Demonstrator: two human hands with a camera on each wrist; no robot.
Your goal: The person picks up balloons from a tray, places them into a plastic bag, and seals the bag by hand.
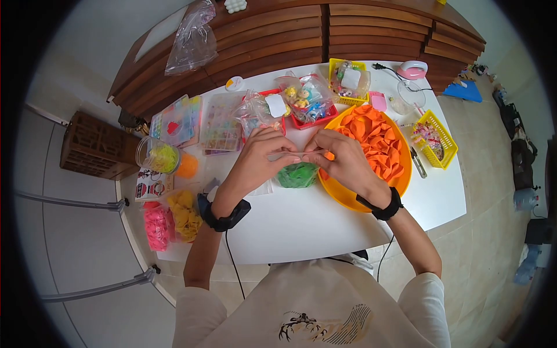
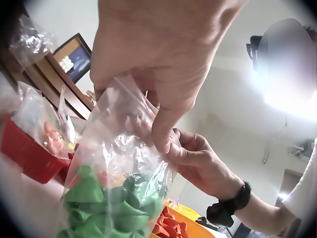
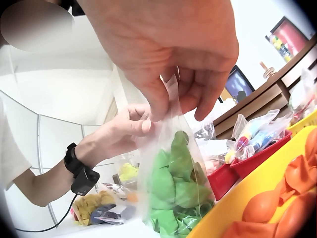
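A clear zip bag (image 2: 116,144) of green balloons (image 3: 173,188) hangs upright between both hands, over the white table. My left hand (image 1: 264,153) pinches one side of the bag's top edge between thumb and fingers. At the other side of that edge, my right hand (image 1: 342,159) pinches the plastic, its thumb close to the left thumb. The green balloons fill the lower part of the bag. Just right of the bag, partly under my right forearm, sits a yellow bowl (image 1: 407,174) heaped with orange balloons (image 1: 371,139).
Bags of pink balloons (image 1: 156,226) and yellow balloons (image 1: 184,214) lie at the left. Farther back stand red trays with bagged trinkets, and a clear bead box (image 1: 222,122). A yellow basket (image 1: 445,139) and a cutter (image 1: 418,162) are right of the bowl.
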